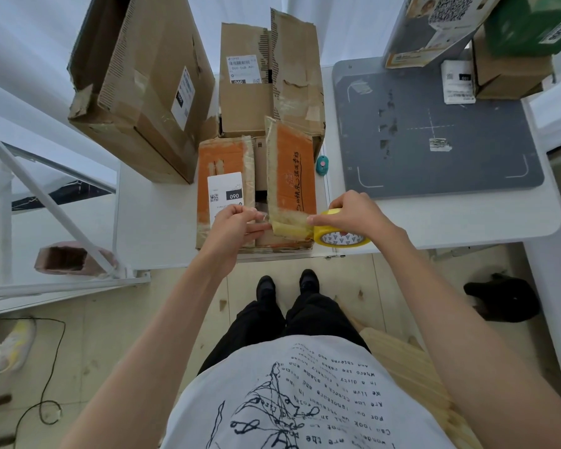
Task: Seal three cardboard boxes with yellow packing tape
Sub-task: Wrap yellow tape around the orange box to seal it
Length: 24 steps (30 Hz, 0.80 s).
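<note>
Hands are working at the orange box [227, 160] on the bench [434, 218]: your right hand [353, 212] is gripping the yellow tape roll [340, 238], while your left hand [237, 222] is pinching the tape's free end [289, 226] over its near edge.

I see grey mat [434, 131] on white table [467, 218]. Teal cutter [322, 164] just left of mat. Green box [528, 27] beyond mat's far right corner. Black bag [499, 299] on floor, nearer than mat.

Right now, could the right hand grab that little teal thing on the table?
Probably not yet: the right hand is busy gripping the yellow tape roll. The teal thing lies just beyond it beside the orange box, with nothing between.
</note>
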Tool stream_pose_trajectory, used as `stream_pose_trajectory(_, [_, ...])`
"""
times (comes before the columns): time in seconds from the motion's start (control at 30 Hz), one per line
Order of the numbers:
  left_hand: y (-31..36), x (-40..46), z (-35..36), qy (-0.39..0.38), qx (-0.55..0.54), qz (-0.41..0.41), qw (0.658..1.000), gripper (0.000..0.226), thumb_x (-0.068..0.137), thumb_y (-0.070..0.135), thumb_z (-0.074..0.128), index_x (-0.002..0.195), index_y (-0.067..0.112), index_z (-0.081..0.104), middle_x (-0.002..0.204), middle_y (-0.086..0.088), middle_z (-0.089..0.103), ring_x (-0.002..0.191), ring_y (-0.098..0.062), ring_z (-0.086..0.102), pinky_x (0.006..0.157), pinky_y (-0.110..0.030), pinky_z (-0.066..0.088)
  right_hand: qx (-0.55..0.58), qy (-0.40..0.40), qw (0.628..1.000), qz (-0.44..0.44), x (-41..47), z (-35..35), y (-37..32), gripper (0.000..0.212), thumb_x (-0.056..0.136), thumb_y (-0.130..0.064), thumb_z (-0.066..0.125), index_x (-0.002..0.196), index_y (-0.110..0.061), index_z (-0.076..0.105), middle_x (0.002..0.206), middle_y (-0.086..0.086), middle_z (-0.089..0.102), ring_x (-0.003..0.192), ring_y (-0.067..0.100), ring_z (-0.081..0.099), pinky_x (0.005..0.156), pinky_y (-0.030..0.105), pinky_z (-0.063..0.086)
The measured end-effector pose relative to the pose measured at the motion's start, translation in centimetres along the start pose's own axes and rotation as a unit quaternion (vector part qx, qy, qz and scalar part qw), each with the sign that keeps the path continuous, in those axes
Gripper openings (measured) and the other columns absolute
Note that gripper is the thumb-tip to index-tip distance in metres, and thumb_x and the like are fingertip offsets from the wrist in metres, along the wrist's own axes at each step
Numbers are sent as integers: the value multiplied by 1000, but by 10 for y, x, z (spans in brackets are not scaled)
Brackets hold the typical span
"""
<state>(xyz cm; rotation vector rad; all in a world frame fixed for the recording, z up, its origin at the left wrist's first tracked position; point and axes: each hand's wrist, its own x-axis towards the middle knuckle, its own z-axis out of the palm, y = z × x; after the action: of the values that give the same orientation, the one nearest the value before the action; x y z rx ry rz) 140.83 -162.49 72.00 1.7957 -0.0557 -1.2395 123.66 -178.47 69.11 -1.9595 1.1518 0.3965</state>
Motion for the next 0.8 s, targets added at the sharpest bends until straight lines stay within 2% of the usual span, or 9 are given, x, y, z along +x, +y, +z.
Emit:
stream_pose_trajectory(0.1, [2,-1,4,7,2,-9,1000,13,106,14,46,97,11,54,115,-10,68,96,-21,72,97,-37,55,-4,-15,1000,-1,1,-1,0,68,72,-72,73,90,-7,74,81,11,74,78,24,73,74,37,60])
stream_pose_trajectory(0.17, [4,-4,8,2,12,-10,1000,9,104,19,50,97,16,54,110,-10,68,97,-19,70,99,-36,54,-7,-21,1000,-1,2,-1,1,68,71,-71,74,93,-7,74,82,9,74,78,23,72,73,35,59])
stream_pose_trajectory(0.27, [0,-4,10,-20,112,20,993,25,91,16,70,101,6,50,106,-6,65,96,-10,65,83,-24,54,-19,-27,999,-1,3,-3,2,70,68,-70,77,101,-8,72,84,4,71,75,17,68,76,36,59])
stream_pose_trajectory(0.37, [-8,-2,13,-2,162,55,985,48,79,1,79,103,12,40,109,-7,61,98,-13,64,80,-29,57,-24,-29,999,-4,3,-3,3,74,67,-67,80,113,-9,69,89,-1,67,74,12,64,72,32,58])
stream_pose_trajectory(0.43, [-11,0,17,17,191,84,978,52,78,-3,79,104,13,36,109,-9,59,92,-14,64,75,-27,59,-23,-30,999,-6,3,-3,3,76,68,-65,81,116,-8,67,94,1,67,77,14,65,73,32,58])
stream_pose_trajectory(0.5, [-15,4,17,36,218,106,969,54,79,-6,78,103,15,35,106,-7,56,85,-12,61,77,-31,60,-21,-29,999,-10,2,-4,3,73,68,-65,81,112,-8,68,97,6,69,83,19,66,78,38,60])
stream_pose_trajectory(0.6, [-22,10,13,40,192,86,977,52,79,-7,77,98,18,35,100,-3,54,87,-16,58,87,-39,58,-9,-27,999,-17,2,-7,0,63,70,-63,81,101,-9,70,92,8,71,83,21,68,79,39,59])
stream_pose_trajectory(0.67, [-25,14,11,34,145,57,987,53,79,-4,79,89,22,34,96,0,52,93,-18,57,89,-39,54,-7,-26,999,-23,2,-7,-3,58,72,-61,81,96,-10,70,90,10,71,82,21,68,76,38,59])
stream_pose_trajectory(0.8, [-31,21,7,36,96,45,994,51,82,2,78,84,24,32,89,2,49,95,-22,55,97,-48,50,-12,-24,999,-25,4,-7,-9,60,72,-61,80,99,-8,71,92,11,72,79,19,66,71,35,56])
